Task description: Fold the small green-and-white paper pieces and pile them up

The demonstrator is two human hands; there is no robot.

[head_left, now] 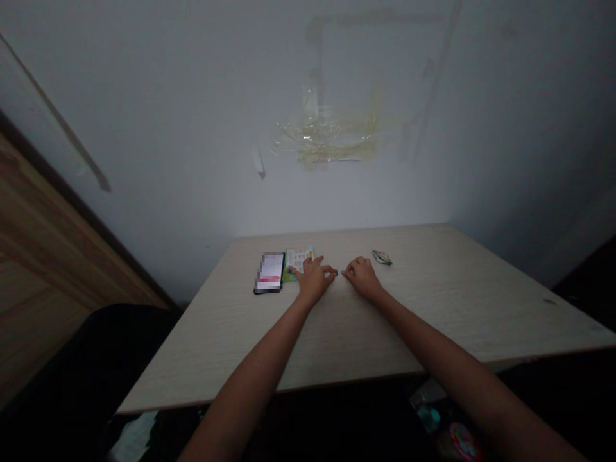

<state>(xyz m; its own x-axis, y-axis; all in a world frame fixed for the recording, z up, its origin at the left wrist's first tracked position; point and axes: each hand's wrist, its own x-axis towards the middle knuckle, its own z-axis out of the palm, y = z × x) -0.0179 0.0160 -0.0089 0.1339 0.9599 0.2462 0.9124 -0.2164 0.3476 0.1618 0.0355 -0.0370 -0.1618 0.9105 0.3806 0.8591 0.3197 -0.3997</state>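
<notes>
My left hand (315, 278) is over the middle of the table, thumb and index finger pinching a small dark piece (335, 273) too tiny to name. Its other fingers spread over the right edge of a colourful printed sheet (299, 258), hiding part of it. Just to the right, my right hand (362, 276) is closed in a pinch, its fingertips a small gap away from the left ones. Whatever those right fingertips hold, if anything, cannot be made out.
A phone (270, 272) with a lit screen lies left of the sheet. Beyond my right hand rests a small patterned packet (382, 257). The pale wooden table (481, 295) meets a wall (192, 128) with old tape (337, 138). Several items sit below the front edge.
</notes>
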